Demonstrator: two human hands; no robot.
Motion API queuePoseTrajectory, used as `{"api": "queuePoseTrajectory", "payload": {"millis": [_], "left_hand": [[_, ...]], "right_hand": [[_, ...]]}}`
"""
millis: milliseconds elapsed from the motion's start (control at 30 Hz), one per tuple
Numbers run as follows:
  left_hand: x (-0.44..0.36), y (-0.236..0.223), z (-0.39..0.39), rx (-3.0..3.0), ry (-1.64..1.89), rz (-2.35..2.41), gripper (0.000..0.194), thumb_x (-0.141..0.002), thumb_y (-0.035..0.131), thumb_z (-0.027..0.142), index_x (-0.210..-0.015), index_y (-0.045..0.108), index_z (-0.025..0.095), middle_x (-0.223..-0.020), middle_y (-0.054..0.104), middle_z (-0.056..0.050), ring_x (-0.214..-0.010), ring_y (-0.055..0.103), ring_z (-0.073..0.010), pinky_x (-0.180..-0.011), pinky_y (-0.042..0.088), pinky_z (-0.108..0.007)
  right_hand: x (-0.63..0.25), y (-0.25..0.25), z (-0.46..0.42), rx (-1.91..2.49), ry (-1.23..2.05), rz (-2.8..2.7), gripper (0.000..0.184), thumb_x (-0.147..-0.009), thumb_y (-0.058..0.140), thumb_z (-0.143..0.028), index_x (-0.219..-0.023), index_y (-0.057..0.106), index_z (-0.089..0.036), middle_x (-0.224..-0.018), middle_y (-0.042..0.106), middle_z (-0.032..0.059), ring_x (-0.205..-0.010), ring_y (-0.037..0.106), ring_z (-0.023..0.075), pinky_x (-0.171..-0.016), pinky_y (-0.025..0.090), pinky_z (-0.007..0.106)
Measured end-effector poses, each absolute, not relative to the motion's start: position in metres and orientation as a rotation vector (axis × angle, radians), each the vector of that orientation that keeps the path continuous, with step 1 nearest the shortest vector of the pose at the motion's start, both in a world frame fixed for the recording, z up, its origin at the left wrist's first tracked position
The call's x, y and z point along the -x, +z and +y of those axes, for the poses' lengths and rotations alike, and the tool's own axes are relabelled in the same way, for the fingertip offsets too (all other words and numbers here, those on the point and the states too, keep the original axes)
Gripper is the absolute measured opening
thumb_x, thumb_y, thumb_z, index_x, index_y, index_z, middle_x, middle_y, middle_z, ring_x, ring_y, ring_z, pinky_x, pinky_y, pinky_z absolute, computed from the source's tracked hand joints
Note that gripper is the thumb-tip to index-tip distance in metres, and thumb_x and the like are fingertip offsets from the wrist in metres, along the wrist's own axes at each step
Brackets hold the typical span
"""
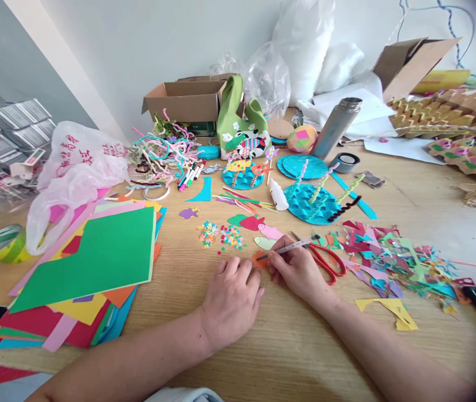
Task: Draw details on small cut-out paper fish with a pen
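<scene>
My right hand [298, 271] grips a slim pen [298, 244], its tip down on a small orange paper piece [259, 259]. Beside it my left hand [234, 296] lies on the table with fingers stretched, the fingertips at the orange paper's left edge. Just behind are paper fish: a pink one [270, 232], a red one [251, 223] and a pale green one [264, 243]. Red-handled scissors [335, 262] lie against the far side of my right hand, partly hidden. Small piles of coloured paper dots [232, 237] sit beyond my left hand.
Stacked coloured paper [107, 257] covers the left side, near a plastic bag [74, 167] and tape roll [3, 243]. Paper scraps [405, 259] spread at right. Farther back stand blue discs with pipe cleaners [311, 204], a glue bottle [278, 195] and a metal flask [338, 127].
</scene>
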State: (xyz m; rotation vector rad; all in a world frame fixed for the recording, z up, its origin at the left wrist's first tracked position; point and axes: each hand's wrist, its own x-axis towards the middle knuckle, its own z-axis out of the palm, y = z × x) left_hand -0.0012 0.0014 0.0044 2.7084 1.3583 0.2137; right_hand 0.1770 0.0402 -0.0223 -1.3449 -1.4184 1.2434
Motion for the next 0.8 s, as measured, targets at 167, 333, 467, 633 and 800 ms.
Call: {"api": "queuePoseTrajectory", "payload": {"millis": [167, 333, 467, 633, 800], "left_hand": [[0.0007, 0.0032, 0.0019, -2.696, 0.219, 1.360, 0.031, -0.097, 0.052, 0.031, -0.124, 0.058, 0.017, -0.117, 0.060, -0.007, -0.102, 0.050, -0.0270, -0.085, 0.047, -0.046], [0.0007, 0.0031, 0.0031, -2.661, 0.230, 1.365, 0.030, -0.096, 0.053, 0.031, -0.123, 0.059, 0.018, -0.116, 0.060, -0.006, -0.102, 0.049, -0.0267, -0.087, 0.047, -0.046], [0.0008, 0.0035, 0.0028, -2.651, 0.239, 1.368, 0.030, -0.096, 0.053, 0.030, -0.123, 0.059, 0.018, -0.116, 0.060, -0.006, -0.103, 0.049, -0.0267, -0.088, 0.047, -0.047], [0.0008, 0.0036, 0.0027, -2.656, 0.239, 1.364, 0.030, -0.096, 0.052, 0.030, -0.123, 0.059, 0.018, -0.116, 0.060, -0.006, -0.103, 0.049, -0.0270, -0.088, 0.047, -0.047], [0.0008, 0.0037, 0.0032, -2.658, 0.231, 1.357, 0.031, -0.096, 0.053, 0.031, -0.124, 0.058, 0.018, -0.116, 0.060, -0.006, -0.103, 0.048, -0.0268, -0.088, 0.047, -0.047]], "right_hand": [[-0.1772, -0.0237, 0.0411, 1.339, 1.243, -1.423, 0.025, -0.090, 0.060, -0.039, -0.075, 0.047, -0.024, -0.056, 0.056, -0.0043, -0.041, 0.055, 0.0123, -0.039, 0.042, 0.022], [-0.1768, -0.0235, 0.0414, 1.337, 1.255, -1.411, 0.026, -0.089, 0.061, -0.040, -0.074, 0.047, -0.024, -0.054, 0.055, -0.0046, -0.040, 0.054, 0.0122, -0.039, 0.042, 0.023], [-0.1767, -0.0220, 0.0410, 1.337, 1.250, -1.398, 0.026, -0.088, 0.062, -0.039, -0.073, 0.048, -0.023, -0.055, 0.056, -0.0040, -0.040, 0.055, 0.0119, -0.039, 0.043, 0.022], [-0.1767, -0.0224, 0.0410, 1.337, 1.259, -1.398, 0.024, -0.087, 0.062, -0.037, -0.072, 0.049, -0.023, -0.054, 0.055, -0.0043, -0.040, 0.055, 0.0115, -0.039, 0.044, 0.022], [-0.1764, -0.0213, 0.0416, 1.366, 1.244, -1.407, 0.024, -0.086, 0.062, -0.038, -0.072, 0.049, -0.023, -0.054, 0.056, -0.0039, -0.040, 0.055, 0.0120, -0.039, 0.042, 0.022]]}}
